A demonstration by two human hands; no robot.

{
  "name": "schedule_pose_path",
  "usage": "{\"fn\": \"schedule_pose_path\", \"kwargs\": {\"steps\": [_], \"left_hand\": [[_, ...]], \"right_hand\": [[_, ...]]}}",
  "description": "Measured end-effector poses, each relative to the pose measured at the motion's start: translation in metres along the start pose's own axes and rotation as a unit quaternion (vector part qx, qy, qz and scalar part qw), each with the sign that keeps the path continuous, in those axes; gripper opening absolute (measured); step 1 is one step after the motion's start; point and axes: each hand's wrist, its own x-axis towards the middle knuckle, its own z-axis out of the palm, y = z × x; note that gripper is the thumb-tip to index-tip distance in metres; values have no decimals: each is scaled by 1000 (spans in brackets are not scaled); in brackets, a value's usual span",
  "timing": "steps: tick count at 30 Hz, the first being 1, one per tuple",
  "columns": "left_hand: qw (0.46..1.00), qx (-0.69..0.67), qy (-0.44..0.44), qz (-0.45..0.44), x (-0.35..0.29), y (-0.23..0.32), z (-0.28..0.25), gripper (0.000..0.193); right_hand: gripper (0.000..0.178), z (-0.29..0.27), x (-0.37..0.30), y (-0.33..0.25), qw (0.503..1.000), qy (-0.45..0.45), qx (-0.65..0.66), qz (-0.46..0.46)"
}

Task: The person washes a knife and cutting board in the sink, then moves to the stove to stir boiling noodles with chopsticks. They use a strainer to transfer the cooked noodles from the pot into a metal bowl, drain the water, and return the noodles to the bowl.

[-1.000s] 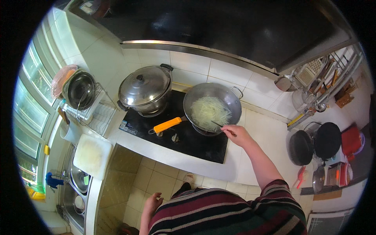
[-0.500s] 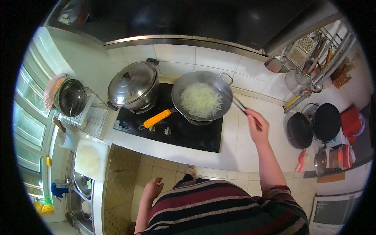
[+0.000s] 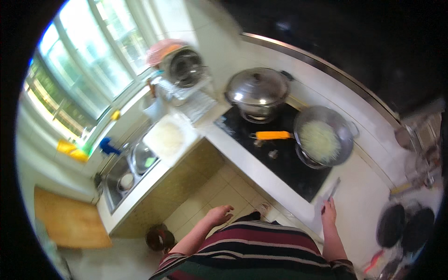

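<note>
Holding a utensil (image 3: 332, 191) off the wok (image 3: 323, 140), right hand (image 3: 329, 213) grips at table's front edge; left hand (image 3: 218, 215) hangs released.

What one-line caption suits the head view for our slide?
Right hand holds chopsticks over the white counter beside a wok of noodles; left hand hangs free.

One head-worn fisheye looks steeply down over the stove (image 3: 275, 154).
</note>
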Motion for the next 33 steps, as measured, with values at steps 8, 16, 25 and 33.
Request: {"fn": "schedule_pose_path", "kwargs": {"steps": [8,16,25,33], "left_hand": [[993,-16,-12,-113,-53,-21,-6,35],[972,114,-28,-204,-33,-66,-28,36],[993,36,2,-116,12,-149,-126,39],[992,-2,111,-61,10,-219,-245,36]], "right_hand": [[35,22,34,7,963,-54,-230,-131],[46,64,-5,-109,950,-156,-166,-213],[50,200,43,-314,893,-434,-28,-116],[32,306,180,-638,906,-220,81,-354]]}}
